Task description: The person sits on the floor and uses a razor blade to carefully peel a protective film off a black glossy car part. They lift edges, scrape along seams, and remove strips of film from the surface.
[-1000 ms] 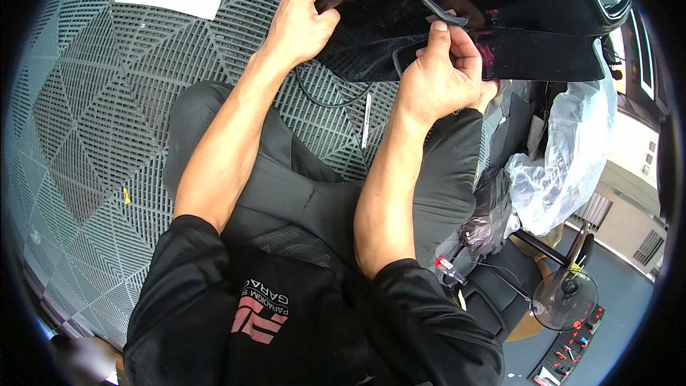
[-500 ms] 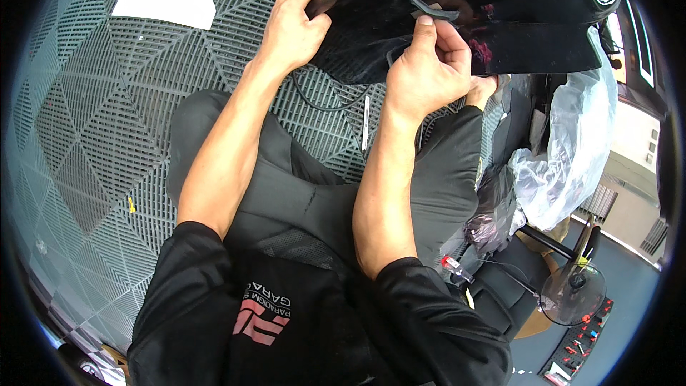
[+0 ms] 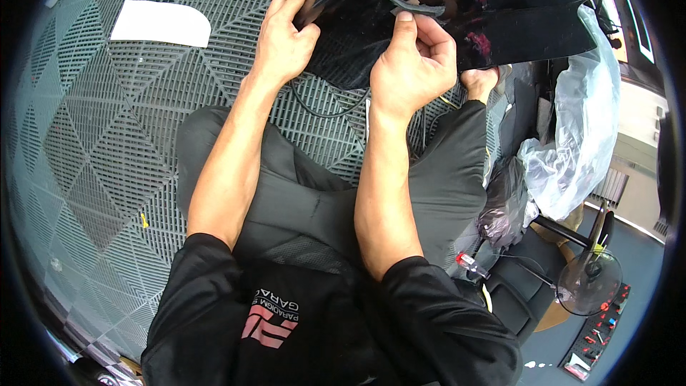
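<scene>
Right hand (image 3: pixel 413 64) grip pinched shut on film strip (image 3: pixel 407 4); left hand (image 3: pixel 286 39) steadies glossy black panel (image 3: pixel 500 7) edge.

Soft, even daylight is filling the scene, leaving only faint shadows under the forearms on the grey grid floor (image 3: pixel 107 143), whose straight lines are bending strongly toward the dark round rim of the fisheye picture. Above the right hand (image 3: pixel 411 64), the glossy black panel (image 3: pixel 500 7) is throwing back pale glare and mirror-like reflections. Focus is staying sharp around both hands, while the far right edge is looking slightly washed out and smeared.
</scene>
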`<action>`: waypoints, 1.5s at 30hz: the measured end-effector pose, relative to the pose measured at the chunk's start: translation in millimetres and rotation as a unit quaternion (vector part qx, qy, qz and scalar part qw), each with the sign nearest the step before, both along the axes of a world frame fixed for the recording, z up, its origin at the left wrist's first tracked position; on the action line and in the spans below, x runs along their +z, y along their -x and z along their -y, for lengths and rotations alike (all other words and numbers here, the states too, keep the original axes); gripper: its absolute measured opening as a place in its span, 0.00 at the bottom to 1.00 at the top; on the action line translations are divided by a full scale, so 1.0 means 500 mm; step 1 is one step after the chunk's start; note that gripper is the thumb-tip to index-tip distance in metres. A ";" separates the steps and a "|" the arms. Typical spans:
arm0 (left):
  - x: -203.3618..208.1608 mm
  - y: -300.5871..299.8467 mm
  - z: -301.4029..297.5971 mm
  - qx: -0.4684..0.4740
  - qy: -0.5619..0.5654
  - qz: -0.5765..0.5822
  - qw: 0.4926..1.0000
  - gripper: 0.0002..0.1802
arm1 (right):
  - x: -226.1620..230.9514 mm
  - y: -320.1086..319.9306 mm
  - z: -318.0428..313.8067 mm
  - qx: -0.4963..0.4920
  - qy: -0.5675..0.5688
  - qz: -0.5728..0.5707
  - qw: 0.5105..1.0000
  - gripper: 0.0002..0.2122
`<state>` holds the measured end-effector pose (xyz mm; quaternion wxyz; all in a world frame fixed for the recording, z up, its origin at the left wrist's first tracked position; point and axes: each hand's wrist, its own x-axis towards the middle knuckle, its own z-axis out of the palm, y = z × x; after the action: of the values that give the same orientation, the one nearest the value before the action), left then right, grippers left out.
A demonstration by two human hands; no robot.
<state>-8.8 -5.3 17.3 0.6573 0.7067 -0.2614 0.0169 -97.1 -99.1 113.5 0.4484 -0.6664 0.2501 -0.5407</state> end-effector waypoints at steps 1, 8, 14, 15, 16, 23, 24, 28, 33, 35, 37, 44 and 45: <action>-0.001 0.000 -0.001 0.000 0.002 0.007 1.000 0.40 | -0.001 -0.001 -0.001 0.001 0.000 0.002 1.000 0.06; 0.003 0.000 -0.002 -0.008 -0.006 -0.014 1.000 0.40 | -0.004 -0.008 -0.005 -0.011 0.008 -0.004 1.000 0.06; 0.010 0.001 -0.003 -0.013 -0.017 -0.019 1.000 0.41 | -0.006 -0.014 -0.009 -0.013 -0.006 -0.004 1.000 0.05; 0.011 0.000 -0.004 -0.014 -0.016 -0.016 1.000 0.41 | -0.006 -0.014 -0.010 -0.014 -0.012 -0.008 1.000 0.05; 0.011 0.000 -0.005 -0.014 -0.021 -0.019 1.000 0.41 | -0.007 -0.014 -0.012 -0.015 -0.006 -0.013 1.000 0.05; 0.016 0.001 -0.004 -0.020 -0.023 -0.041 0.999 0.41 | -0.015 -0.025 -0.014 -0.022 0.034 -0.017 0.999 0.05; 0.015 0.001 -0.002 -0.022 -0.021 -0.046 0.998 0.41 | -0.016 -0.028 -0.013 -0.026 0.041 -0.020 0.999 0.05; 0.014 -0.001 0.001 -0.028 0.000 -0.063 0.998 0.42 | -0.018 -0.030 -0.015 -0.026 0.043 -0.025 0.998 0.05; 0.020 -0.002 -0.001 -0.028 -0.026 -0.054 0.998 0.42 | -0.019 -0.040 -0.022 -0.019 0.019 0.018 0.999 0.03; 0.024 -0.003 -0.001 -0.032 -0.033 -0.055 0.997 0.43 | -0.020 -0.042 -0.022 -0.012 0.012 0.023 1.000 0.03; 0.026 -0.002 -0.002 -0.037 -0.028 -0.065 0.997 0.43 | -0.022 -0.044 -0.022 -0.009 0.015 0.033 0.999 0.03; 0.028 0.001 0.000 -0.031 -0.024 -0.069 0.997 0.43 | -0.026 -0.048 -0.028 -0.006 0.027 0.022 0.999 0.04; 0.028 0.000 0.000 -0.030 -0.029 -0.070 0.997 0.42 | -0.025 -0.049 -0.029 -0.005 0.026 0.023 0.999 0.04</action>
<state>-8.9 -5.4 31.4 0.6531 0.7171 -0.2362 -0.0594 -72.6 -84.6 100.9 0.4337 -0.6639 0.2287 -0.5647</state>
